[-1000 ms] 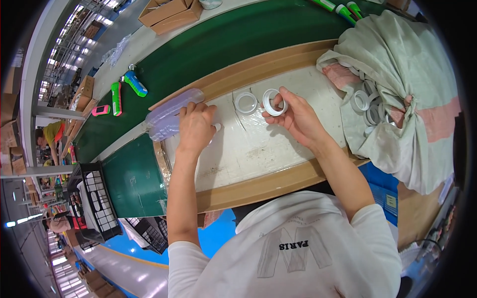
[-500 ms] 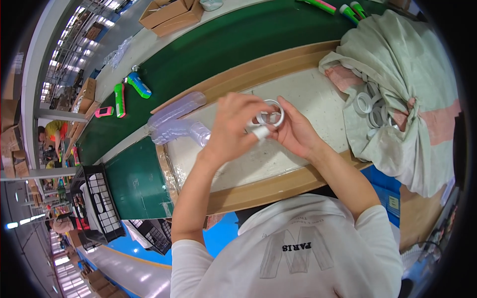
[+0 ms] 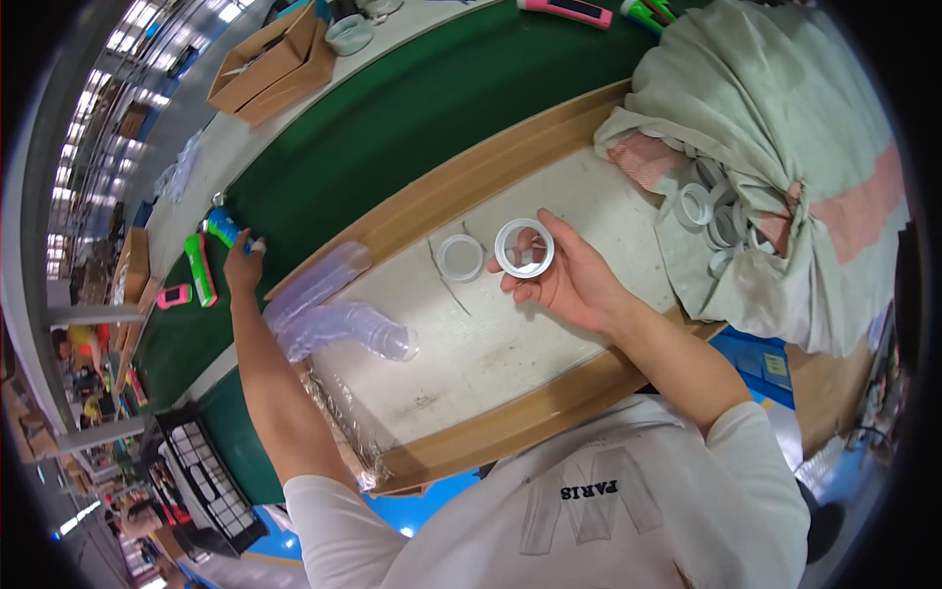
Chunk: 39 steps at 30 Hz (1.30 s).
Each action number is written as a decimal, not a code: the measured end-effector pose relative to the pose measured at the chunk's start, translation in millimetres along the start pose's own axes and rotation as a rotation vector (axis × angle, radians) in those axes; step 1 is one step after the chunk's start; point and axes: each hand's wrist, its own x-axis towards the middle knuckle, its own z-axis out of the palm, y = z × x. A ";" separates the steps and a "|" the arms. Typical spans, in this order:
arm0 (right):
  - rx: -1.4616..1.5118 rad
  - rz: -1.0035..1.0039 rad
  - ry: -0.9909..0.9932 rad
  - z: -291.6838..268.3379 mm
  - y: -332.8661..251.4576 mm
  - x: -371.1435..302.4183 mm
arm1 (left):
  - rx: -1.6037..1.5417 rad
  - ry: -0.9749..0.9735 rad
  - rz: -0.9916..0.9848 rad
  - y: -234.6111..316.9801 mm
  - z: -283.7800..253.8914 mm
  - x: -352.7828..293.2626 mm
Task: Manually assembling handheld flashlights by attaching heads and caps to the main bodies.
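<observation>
My right hand point(image 3: 579, 280) pinches a white plastic ring point(image 3: 498, 257) above the pale board. Its opening faces up, and my fingers show through it. A second white ring point(image 3: 461, 257) lies on the board just left of it. My left hand point(image 3: 243, 265) reaches far out to the green belt, its fingers closed round the near end of a blue and green flashlight-like tool point(image 3: 223, 228) with a silvery tip. Beside that lie a green and pink tool point(image 3: 200, 270) and a short pink one point(image 3: 175, 295).
Cardboard strips point(image 3: 491, 157) edge the pale board point(image 3: 471, 344). Clear plastic sleeves point(image 3: 343, 329) lie at its left end. A woven sack point(image 3: 756, 118) on the right spills white rings point(image 3: 694, 204). Across the green belt point(image 3: 392, 128) stands a cardboard box point(image 3: 270, 64).
My left hand has left the white rings and swung far left to the blue and green tool. One ring now lies on the board; my right hand still holds one. The view has shifted.
</observation>
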 end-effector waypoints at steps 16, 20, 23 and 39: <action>0.055 -0.166 0.059 4.3 -17.1 -16.4 | -1.027 -0.304 0.562 238.1 -162.8 -216.9; 0.054 -0.208 0.019 5.4 -20.0 -24.3 | -0.693 -0.134 0.835 265.6 -191.0 -252.1; 0.055 -0.238 0.053 4.9 -20.3 -28.1 | -0.551 -0.128 0.893 280.3 -209.4 -272.2; -0.021 -0.235 -0.075 6.7 -16.9 -36.4 | -0.569 -0.204 0.776 305.5 -228.6 -296.9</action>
